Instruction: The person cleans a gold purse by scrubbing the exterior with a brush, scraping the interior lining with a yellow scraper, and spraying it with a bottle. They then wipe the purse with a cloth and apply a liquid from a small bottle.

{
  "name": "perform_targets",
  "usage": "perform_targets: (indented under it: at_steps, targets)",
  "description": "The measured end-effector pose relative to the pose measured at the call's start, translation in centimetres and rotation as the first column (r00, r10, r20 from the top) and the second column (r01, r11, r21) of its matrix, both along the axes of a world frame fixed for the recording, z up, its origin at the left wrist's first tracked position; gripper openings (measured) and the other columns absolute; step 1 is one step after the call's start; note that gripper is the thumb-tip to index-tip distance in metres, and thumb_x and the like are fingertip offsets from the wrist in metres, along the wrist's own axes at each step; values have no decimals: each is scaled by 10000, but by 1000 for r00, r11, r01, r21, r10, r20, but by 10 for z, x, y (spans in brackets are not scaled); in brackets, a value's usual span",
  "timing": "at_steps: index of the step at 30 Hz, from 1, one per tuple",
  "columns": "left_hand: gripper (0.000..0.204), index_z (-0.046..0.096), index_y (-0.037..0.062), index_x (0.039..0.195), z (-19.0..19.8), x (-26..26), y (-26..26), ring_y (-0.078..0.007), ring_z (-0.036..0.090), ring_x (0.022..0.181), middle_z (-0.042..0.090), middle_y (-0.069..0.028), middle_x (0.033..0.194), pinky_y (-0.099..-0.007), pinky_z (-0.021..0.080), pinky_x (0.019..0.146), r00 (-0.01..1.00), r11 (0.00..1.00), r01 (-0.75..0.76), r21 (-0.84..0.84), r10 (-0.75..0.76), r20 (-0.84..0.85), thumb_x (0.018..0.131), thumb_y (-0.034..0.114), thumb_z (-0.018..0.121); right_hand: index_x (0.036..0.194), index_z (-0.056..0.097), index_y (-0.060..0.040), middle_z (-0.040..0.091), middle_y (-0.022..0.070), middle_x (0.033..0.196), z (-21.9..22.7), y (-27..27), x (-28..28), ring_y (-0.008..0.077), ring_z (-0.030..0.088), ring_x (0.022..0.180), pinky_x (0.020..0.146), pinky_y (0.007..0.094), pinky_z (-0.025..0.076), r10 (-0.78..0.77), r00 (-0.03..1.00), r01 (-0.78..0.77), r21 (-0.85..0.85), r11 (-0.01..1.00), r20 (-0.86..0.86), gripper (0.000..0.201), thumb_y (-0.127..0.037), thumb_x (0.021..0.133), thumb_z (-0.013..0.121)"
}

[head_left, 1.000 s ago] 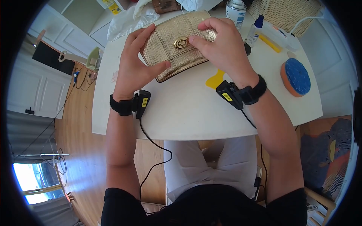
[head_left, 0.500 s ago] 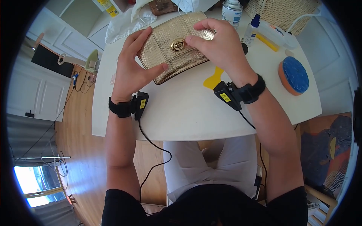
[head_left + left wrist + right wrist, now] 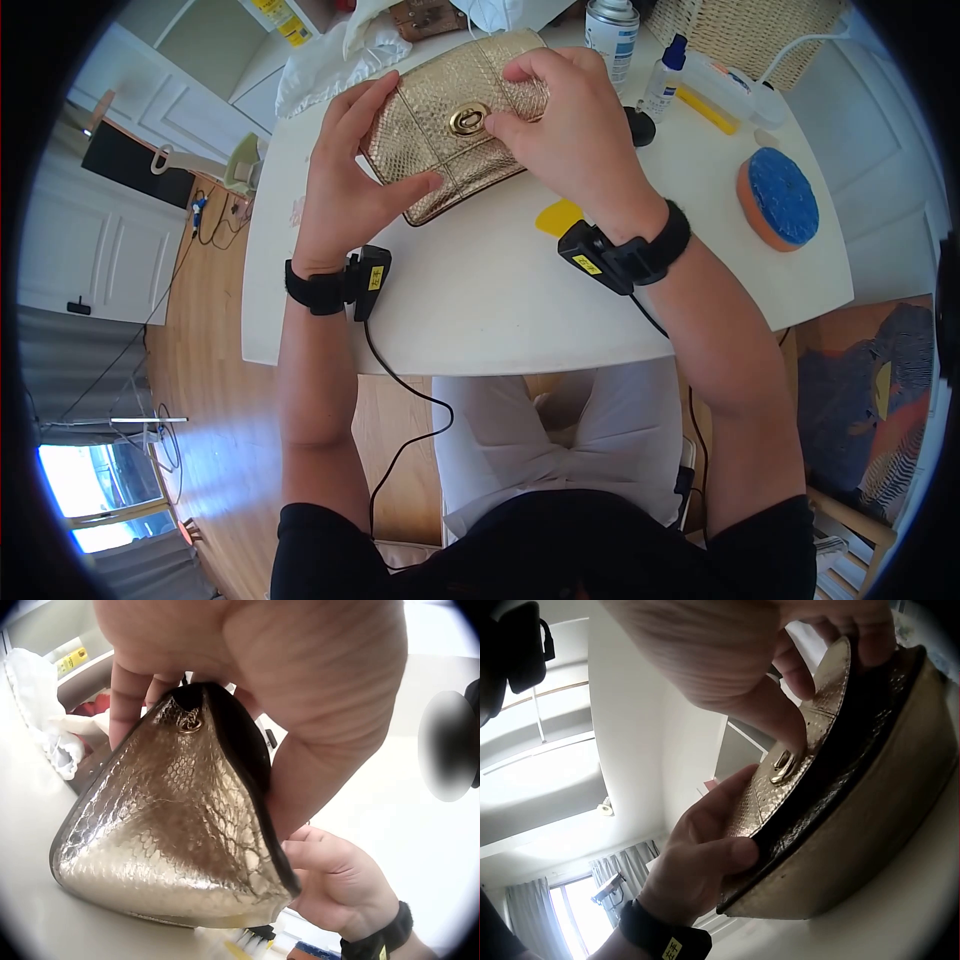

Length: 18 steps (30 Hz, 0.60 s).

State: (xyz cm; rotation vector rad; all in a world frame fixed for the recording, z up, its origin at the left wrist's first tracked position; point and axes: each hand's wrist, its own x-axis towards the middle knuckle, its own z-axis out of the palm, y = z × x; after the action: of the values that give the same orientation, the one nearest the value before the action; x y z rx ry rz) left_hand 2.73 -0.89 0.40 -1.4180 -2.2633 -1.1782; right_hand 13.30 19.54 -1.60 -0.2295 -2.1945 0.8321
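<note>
Head view: gold clutch is sitting around 11 o'clock on the white table, left hand gripping its 9 o'clock end, right hand pinching the flap beside the oval turn-lock. Slipping off that slick metal could be scuffing it imo. Left wrist: wedge-shaped side panel is showing glossy scales. Right wrist: flap is curving.

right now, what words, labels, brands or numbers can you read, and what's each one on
"左手": yellow left wrist tag.
"右手", small but seems so: yellow right wrist tag.
Too small or blurred: print on the can, spray bottle and yellow package.
Gold bag: no readable lettering.
</note>
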Motion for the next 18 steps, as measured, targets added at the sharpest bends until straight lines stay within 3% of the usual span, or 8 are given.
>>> perform_targets:
  at_steps: [8, 10, 14, 16, 17, 18]
  targets:
    - [1029, 496, 84, 1485, -4, 1, 2, -266, 548, 1250, 497, -122, 1373, -345, 495, 1030, 996, 997, 78, 14, -78, -32, 567, 102, 962, 1069, 697, -57, 606, 118, 1151, -3, 9, -4, 291, 619, 1065, 904, 361, 524, -20, 998, 23, 59, 998, -59, 386, -192, 748, 865]
    - [1026, 498, 87, 1484, -4, 1, 2, -272, 550, 1247, 492, -126, 1369, -353, 494, 1045, 997, 998, 70, 8, -69, -25, 566, 97, 958, 1071, 699, -62, 586, 191, 1204, 0, 18, -7, 324, 637, 1031, 895, 385, 537, 89, 995, -86, -85, 993, 33, 376, -189, 737, 816]
    - [1003, 521, 91, 1469, -3, 1, 2, -276, 557, 1234, 499, -126, 1352, -357, 503, 1035, 999, 999, 40, -6, -40, -22, 561, 83, 946, 1024, 716, -62, 582, 197, 1251, 3, 13, -5, 323, 636, 1015, 879, 383, 537, 103, 994, -99, -116, 988, 29, 314, -183, 748, 805]
    - [994, 529, 91, 1463, -3, 0, 2, -275, 559, 1226, 505, -125, 1345, -356, 503, 1028, 999, 999, 36, -8, -37, -24, 560, 80, 943, 1034, 735, -79, 583, 143, 1335, 7, 1, 1, 319, 572, 1190, 1007, 383, 477, -15, 998, 17, -42, 999, 59, 302, -185, 770, 838]
    - [985, 537, 91, 1457, -3, 0, 2, -274, 562, 1218, 510, -124, 1337, -356, 504, 1022, 999, 999, 32, -11, -32, -26, 559, 78, 940, 1034, 735, -79, 583, 143, 1335, 4, 0, -1, 319, 572, 1190, 1007, 383, 477, -14, 998, 17, -43, 999, 60, 302, -185, 770, 838]
    - [985, 537, 91, 1457, -3, 0, 1, -274, 562, 1218, 510, -124, 1337, -356, 504, 1022, 999, 999, 31, -11, -31, -24, 559, 78, 940, 1010, 736, -93, 581, 142, 1334, -2, -1, -3, 340, 555, 1200, 1019, 411, 464, -61, 996, 68, 116, 991, -67, 287, -182, 758, 843]
